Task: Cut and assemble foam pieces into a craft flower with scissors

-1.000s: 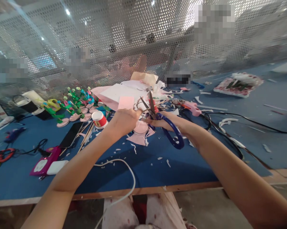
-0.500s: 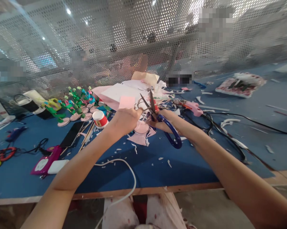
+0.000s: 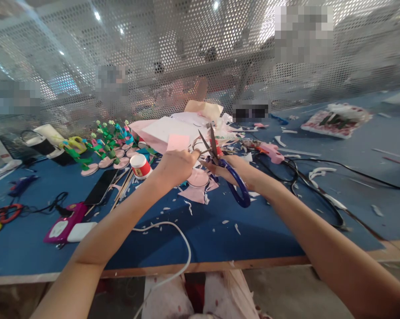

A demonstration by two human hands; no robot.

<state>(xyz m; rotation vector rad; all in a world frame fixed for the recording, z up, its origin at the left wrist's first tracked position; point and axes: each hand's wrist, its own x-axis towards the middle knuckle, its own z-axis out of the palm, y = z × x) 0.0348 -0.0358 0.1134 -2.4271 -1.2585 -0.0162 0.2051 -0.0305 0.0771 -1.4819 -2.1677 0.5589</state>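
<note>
My right hand [image 3: 233, 169] is closed round blue-handled scissors [image 3: 239, 184], whose blades point up and stand apart. Facing it, my left hand [image 3: 179, 164] is closed with thumb and fingers pinched; a thin strip shows at the thumb tip, close to the blades, but what the fingers grip is unclear. Just beyond the left knuckles is a square of pink paper [image 3: 178, 142]; whether the hand touches it I cannot tell. Below and between the hands, a pink round piece [image 3: 198, 178] lies on a cut pink paper scrap [image 3: 192, 195].
Left stand a red-and-white paper cup [image 3: 140, 166], several green craft flowers on pink discs [image 3: 106, 162], a phone [image 3: 101, 187] and a magenta device [image 3: 64, 223]. A pink glue gun [image 3: 271, 152] with black cable lies right. A white cable [image 3: 183, 239] crosses the front edge.
The scissors' handle has swung slightly left and the right hand has shifted a little with it. The left hand keeps nearly the same place; the whole view has moved slightly.
</note>
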